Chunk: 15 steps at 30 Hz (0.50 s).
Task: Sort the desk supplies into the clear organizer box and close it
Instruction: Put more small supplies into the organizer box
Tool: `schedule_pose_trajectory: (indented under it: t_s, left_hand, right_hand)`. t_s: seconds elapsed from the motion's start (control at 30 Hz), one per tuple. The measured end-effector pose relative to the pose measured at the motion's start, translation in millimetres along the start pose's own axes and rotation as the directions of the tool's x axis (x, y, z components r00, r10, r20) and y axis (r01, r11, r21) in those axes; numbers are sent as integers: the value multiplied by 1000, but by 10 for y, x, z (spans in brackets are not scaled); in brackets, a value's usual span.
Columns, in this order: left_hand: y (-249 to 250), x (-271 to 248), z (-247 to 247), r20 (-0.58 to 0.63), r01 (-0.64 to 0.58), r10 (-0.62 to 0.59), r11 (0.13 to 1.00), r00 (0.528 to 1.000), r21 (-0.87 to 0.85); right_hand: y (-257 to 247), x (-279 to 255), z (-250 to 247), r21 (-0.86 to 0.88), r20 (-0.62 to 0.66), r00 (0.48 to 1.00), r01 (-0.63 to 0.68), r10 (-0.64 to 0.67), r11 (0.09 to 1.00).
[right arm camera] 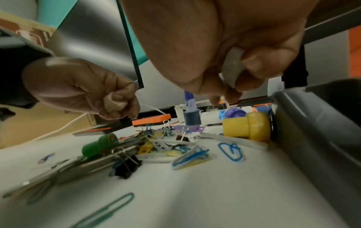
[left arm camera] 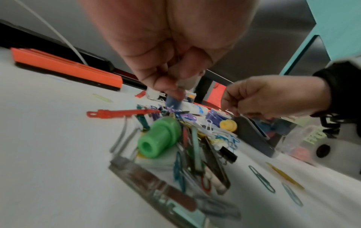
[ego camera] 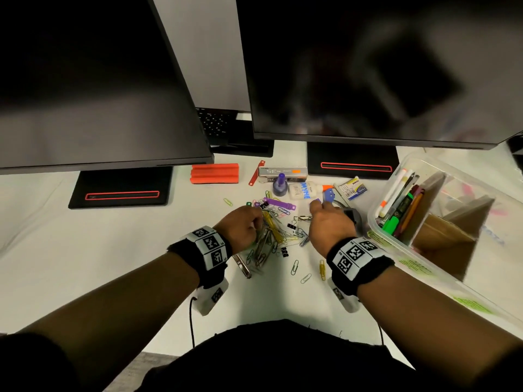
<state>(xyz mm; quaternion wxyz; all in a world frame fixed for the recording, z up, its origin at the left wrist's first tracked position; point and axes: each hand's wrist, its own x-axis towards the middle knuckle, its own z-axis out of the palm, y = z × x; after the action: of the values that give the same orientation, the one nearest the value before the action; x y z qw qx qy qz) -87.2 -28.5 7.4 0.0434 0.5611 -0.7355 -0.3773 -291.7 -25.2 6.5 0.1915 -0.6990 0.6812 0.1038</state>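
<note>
Both hands hang over the heap of paper clips and binder clips [ego camera: 278, 232] on the counter, the left hand [ego camera: 242, 226] over its near-left edge and the right hand [ego camera: 329, 222] over its right side. The left hand's fingers are curled tight with the tips pinched together; whether a clip is caught there I cannot tell. The right hand's fingers are curled too, with something small and pale [right arm camera: 232, 69] nipped between thumb and fingers, which I cannot make out. The clear organizer box [ego camera: 396, 244] stands open just to the right of the right hand, pens and highlighters [ego camera: 399, 205] already in its far compartment and brown dividers marking the others. The step in hand looks to be gathering the small clips. Done well, that would mean raking them into a bunch against the counter rather than picking singly, since the wires are tangled and will drag neighbours along. The right hand has the shorter carry to the box. Strays lie nearer the body than the hands, a green clip [ego camera: 295, 267] and a yellow one [ego camera: 322, 269], easily left behind. The green cap [left arm camera: 159, 137] and yellow cap [right arm camera: 247, 126] could roll if knocked.
</note>
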Motion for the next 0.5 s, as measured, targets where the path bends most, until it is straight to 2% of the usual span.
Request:
schedule_pose_trajectory:
  t_s: [0.1, 0.17, 0.23, 0.37, 0.5]
  left_hand:
    - [-160, -48, -136, 40, 44, -48, 995, 998, 93]
    - [-295, -107, -259, 55, 95, -107, 979, 993, 180]
    - [-432, -163, -396, 53, 160, -178, 957, 983, 243]
    - [-679, -239, -582, 22, 244, -263, 919, 964, 309]
    - [-853, -366, -602, 122, 255, -311, 906, 943, 337]
  right_hand:
    - [3, 20, 23, -196, 26, 1000, 20, -15, 980]
    - [17, 31, 29, -238, 33, 999, 50, -43, 970]
    - [36, 66, 37, -179, 20, 999, 47, -44, 983]
    - [11, 93, -14, 131, -65, 995, -63, 72, 989]
    - [-33, 89, -16, 194, -38, 995, -88, 97, 977]
